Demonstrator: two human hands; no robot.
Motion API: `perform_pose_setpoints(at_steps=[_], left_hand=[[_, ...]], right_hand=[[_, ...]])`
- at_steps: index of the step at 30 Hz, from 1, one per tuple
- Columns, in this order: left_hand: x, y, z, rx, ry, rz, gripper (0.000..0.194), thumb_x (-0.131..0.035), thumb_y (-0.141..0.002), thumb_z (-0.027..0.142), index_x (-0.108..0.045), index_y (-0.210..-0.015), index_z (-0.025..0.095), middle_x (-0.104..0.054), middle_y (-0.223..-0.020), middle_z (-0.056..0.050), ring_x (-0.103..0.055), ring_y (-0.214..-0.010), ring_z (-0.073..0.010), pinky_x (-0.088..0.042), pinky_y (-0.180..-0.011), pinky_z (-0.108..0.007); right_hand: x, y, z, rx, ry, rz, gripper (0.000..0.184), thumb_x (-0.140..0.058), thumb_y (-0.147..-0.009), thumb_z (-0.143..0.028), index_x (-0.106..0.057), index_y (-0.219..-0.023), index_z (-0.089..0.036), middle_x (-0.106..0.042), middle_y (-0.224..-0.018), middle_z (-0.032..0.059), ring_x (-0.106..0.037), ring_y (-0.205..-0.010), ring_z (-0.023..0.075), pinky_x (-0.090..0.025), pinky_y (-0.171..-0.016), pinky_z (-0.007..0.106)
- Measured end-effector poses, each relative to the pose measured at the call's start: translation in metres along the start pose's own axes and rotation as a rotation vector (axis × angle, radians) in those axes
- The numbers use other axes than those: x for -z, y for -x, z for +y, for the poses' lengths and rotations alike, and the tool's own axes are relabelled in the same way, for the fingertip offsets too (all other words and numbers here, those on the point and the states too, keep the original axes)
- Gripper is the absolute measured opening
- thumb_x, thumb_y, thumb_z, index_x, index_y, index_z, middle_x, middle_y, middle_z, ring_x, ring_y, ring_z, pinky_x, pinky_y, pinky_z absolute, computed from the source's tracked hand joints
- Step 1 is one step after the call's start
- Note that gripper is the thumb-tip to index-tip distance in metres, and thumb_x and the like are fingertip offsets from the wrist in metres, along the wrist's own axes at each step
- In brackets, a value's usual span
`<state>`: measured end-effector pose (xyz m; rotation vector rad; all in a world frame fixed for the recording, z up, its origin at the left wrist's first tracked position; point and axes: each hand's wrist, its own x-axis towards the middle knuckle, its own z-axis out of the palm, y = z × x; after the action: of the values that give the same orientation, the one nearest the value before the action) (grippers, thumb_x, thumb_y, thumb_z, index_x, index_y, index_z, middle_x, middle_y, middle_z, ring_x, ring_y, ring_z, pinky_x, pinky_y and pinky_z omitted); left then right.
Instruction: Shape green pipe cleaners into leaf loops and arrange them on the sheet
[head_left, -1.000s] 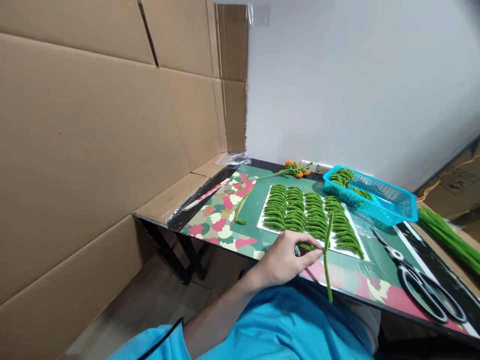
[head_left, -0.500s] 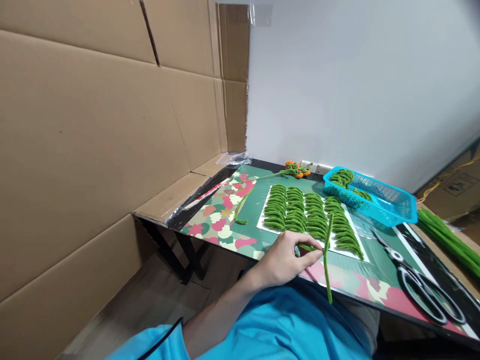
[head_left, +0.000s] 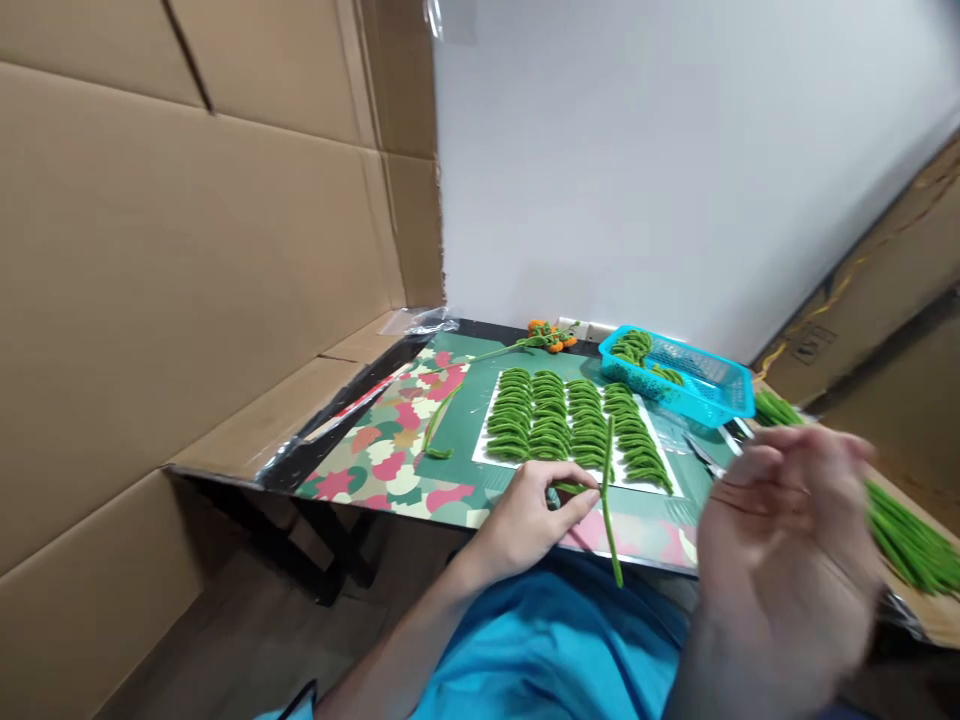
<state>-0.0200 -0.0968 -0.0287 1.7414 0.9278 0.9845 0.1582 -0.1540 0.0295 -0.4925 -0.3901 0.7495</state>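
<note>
My left hand (head_left: 529, 515) pinches a green pipe cleaner (head_left: 609, 530) between thumb and fingertips; it stands roughly upright, with another green length running back into the palm. Behind that hand, several rows of curved green pipe-cleaner pieces (head_left: 550, 415) lie on a white sheet (head_left: 480, 455). My right hand (head_left: 787, 560) is raised at the right, close to the camera and smeared by motion, so its fingers cannot be made out. Just beyond it, the scissors (head_left: 703, 455) are partly covered.
A blue basket (head_left: 731, 390) at the back holds more green pieces. An orange flower bunch (head_left: 551, 335) lies at the table's rear, and a bent green stem (head_left: 436, 430) on the left. Long green pipe cleaners (head_left: 907, 540) lie right. Cardboard (head_left: 187, 270) walls the left side.
My right hand has come into view at the right, covering most of the scissors. The view has swung right; my left hand keeps its pinch on the pipe cleaner.
</note>
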Motion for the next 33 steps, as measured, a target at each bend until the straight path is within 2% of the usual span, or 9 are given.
perform_pose_setpoints(at_steps=[2, 5, 8, 13, 16, 22, 27, 30, 33], left_hand=[[0.001, -0.001, 0.001, -0.001, -0.022, 0.012, 0.019, -0.073, -0.095, 0.032, -0.083, -0.101, 0.017, -0.083, -0.103, -0.005, -0.075, -0.098, -0.0215, -0.054, -0.091, -0.027], [0.002, -0.002, 0.001, 0.003, -0.030, 0.003, 0.020, -0.072, -0.096, 0.035, -0.083, -0.101, 0.019, -0.083, -0.103, -0.005, -0.074, -0.096, -0.0216, -0.054, -0.091, -0.027], [0.003, -0.004, 0.000, 0.018, -0.030, -0.011, 0.021, -0.072, -0.097, 0.038, -0.082, -0.102, 0.019, -0.082, -0.102, -0.004, -0.074, -0.095, -0.0213, -0.054, -0.088, -0.026], [0.003, -0.006, -0.001, 0.031, -0.028, -0.026, 0.022, -0.071, -0.097, 0.038, -0.080, -0.102, 0.019, -0.081, -0.102, -0.004, -0.073, -0.091, -0.0199, -0.055, -0.079, -0.025], [0.003, -0.007, -0.001, 0.036, -0.019, -0.033, 0.023, -0.071, -0.097, 0.039, -0.080, -0.103, 0.018, -0.080, -0.101, -0.005, -0.073, -0.087, -0.0193, -0.055, -0.074, -0.024], [0.002, -0.006, -0.004, 0.041, 0.011, -0.030, 0.024, -0.072, -0.096, 0.040, -0.079, -0.104, 0.019, -0.080, -0.098, -0.004, -0.072, -0.082, -0.0186, -0.054, -0.072, -0.025], [0.001, -0.007, -0.004, 0.027, 0.006, -0.022, 0.021, -0.072, -0.096, 0.038, -0.080, -0.102, 0.019, -0.080, -0.099, -0.005, -0.072, -0.086, -0.0202, -0.055, -0.077, -0.027], [0.001, -0.007, -0.003, 0.013, -0.012, -0.022, 0.020, -0.072, -0.097, 0.036, -0.081, -0.102, 0.019, -0.081, -0.099, -0.005, -0.073, -0.092, -0.0212, -0.054, -0.083, -0.028], [0.001, -0.006, -0.003, 0.005, -0.017, -0.022, 0.021, -0.072, -0.097, 0.037, -0.082, -0.102, 0.019, -0.081, -0.101, -0.005, -0.073, -0.094, -0.0210, -0.052, -0.083, -0.027]], right_hand=[[-0.014, -0.014, 0.012, -0.025, -0.054, 0.072, 0.016, -0.090, -0.080, -0.016, -0.075, -0.086, -0.021, -0.077, -0.079, -0.0087, -0.074, -0.070, 0.0048, -0.062, -0.070, 0.010], [-0.016, -0.019, 0.021, -0.108, -0.047, 0.080, 0.020, -0.093, -0.075, -0.020, -0.077, -0.086, -0.021, -0.080, -0.082, -0.0083, -0.078, -0.073, 0.0059, -0.063, -0.067, 0.009], [-0.014, -0.009, 0.019, -0.117, -0.041, 0.032, 0.025, -0.097, -0.070, -0.024, -0.080, -0.088, -0.021, -0.082, -0.082, -0.0072, -0.080, -0.077, 0.0072, -0.063, -0.068, 0.008], [-0.025, 0.008, 0.012, -0.096, -0.054, -0.060, 0.021, -0.098, -0.069, -0.024, -0.081, -0.083, -0.023, -0.083, -0.081, -0.0052, -0.081, -0.077, 0.0084, -0.064, -0.071, 0.010], [-0.030, 0.013, 0.010, -0.095, -0.079, -0.120, 0.022, -0.100, -0.067, -0.024, -0.081, -0.079, -0.023, -0.082, -0.078, -0.0052, -0.080, -0.073, 0.0071, -0.061, -0.066, 0.006], [-0.032, 0.017, 0.013, -0.086, -0.042, -0.131, 0.021, -0.100, -0.070, -0.022, -0.081, -0.079, -0.023, -0.080, -0.077, -0.0051, -0.079, -0.072, 0.0083, -0.062, -0.064, 0.008], [-0.030, 0.010, 0.024, 0.035, 0.058, -0.148, 0.020, -0.093, -0.077, -0.018, -0.079, -0.090, -0.025, -0.080, -0.085, -0.0045, -0.079, -0.084, 0.0108, -0.062, -0.068, 0.014], [-0.024, 0.006, 0.031, 0.217, 0.178, -0.142, 0.020, -0.089, -0.081, -0.015, -0.078, -0.095, -0.024, -0.079, -0.088, -0.0029, -0.079, -0.091, 0.0139, -0.062, -0.070, 0.018], [-0.007, 0.004, 0.037, 0.451, 0.399, -0.189, 0.018, -0.088, -0.083, -0.015, -0.076, -0.095, -0.022, -0.077, -0.084, -0.0004, -0.077, -0.083, 0.0181, -0.062, -0.068, 0.027]])
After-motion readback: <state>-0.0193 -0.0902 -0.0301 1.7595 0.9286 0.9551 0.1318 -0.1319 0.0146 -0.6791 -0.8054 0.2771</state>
